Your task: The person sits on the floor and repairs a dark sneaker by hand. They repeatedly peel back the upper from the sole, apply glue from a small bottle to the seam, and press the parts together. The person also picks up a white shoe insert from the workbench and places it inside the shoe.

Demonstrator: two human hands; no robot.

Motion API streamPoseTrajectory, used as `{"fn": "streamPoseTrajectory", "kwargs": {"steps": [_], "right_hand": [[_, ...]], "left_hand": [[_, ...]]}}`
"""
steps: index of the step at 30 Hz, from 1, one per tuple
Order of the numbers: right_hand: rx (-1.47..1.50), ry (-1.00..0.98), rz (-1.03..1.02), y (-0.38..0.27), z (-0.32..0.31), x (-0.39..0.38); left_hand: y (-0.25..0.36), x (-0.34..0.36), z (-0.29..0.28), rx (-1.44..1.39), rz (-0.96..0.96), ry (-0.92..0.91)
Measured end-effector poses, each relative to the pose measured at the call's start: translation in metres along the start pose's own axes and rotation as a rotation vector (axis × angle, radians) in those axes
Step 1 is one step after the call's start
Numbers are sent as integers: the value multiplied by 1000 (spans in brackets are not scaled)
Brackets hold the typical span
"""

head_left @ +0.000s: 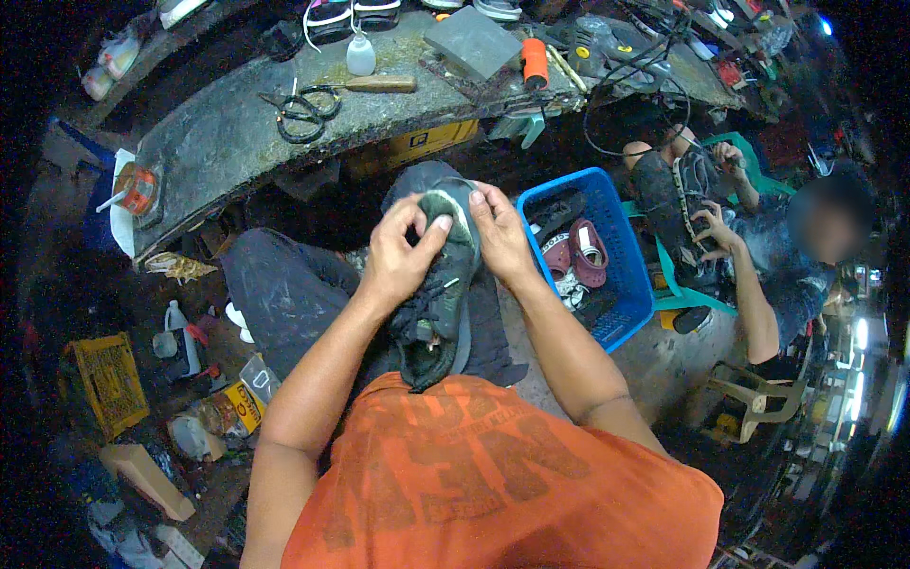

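Observation:
A dark green and black shoe [442, 289] lies over my lap, toe pointing away from me and heel near my shirt. My left hand [403, 248] grips its toe part, thumb pressed on the upper. At the right side of the toe, my right hand [500, 231] pinches the edge of the grey sole. Around the toe, a pale strip shows between upper and sole, which seem to stand apart there. Fingertips of both hands are partly hidden behind the shoe.
Ahead is a curved workbench [213, 161] with scissors [305, 114], a wooden-handled tool [379, 84], a white bottle [360, 55], a grey slab [473, 44] and an orange cylinder [535, 64]. A blue basket [621, 327] holds maroon clogs [588, 254]. A co-worker [758, 256] sits at right, handling a shoe.

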State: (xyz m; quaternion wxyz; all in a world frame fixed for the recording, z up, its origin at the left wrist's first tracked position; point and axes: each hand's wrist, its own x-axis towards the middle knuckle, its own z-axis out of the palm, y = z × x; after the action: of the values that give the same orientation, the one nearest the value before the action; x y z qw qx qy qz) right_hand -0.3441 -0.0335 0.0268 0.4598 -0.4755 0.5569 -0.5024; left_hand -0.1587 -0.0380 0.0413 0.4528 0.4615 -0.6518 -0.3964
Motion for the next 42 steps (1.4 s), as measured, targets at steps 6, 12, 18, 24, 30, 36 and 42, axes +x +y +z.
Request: {"fn": "streamPoseTrajectory", "kwargs": {"steps": [6, 12, 18, 24, 30, 36, 42], "right_hand": [[-100, -195, 58, -35, 1, -16], [35, -292, 32, -48, 20, -24], [-30, -345, -29, -46, 45, -31], [-108, -202, -69, -30, 52, -33], [-82, -58, -103, -5, 63, -37], [-249, -107, -5, -12, 75, -34], [-94, -423, 38, -28, 86, -37]], "left_hand": [[23, 22, -12, -188, -137, 190], [64, -17, -37, 215, 2, 37], [58, -25, -61, 167, -50, 57], [41, -31, -60, 86, -40, 77], [21, -45, -58, 67, 6, 130], [3, -54, -60, -103, -164, 153], [25, -52, -95, 303, -165, 293]]}}
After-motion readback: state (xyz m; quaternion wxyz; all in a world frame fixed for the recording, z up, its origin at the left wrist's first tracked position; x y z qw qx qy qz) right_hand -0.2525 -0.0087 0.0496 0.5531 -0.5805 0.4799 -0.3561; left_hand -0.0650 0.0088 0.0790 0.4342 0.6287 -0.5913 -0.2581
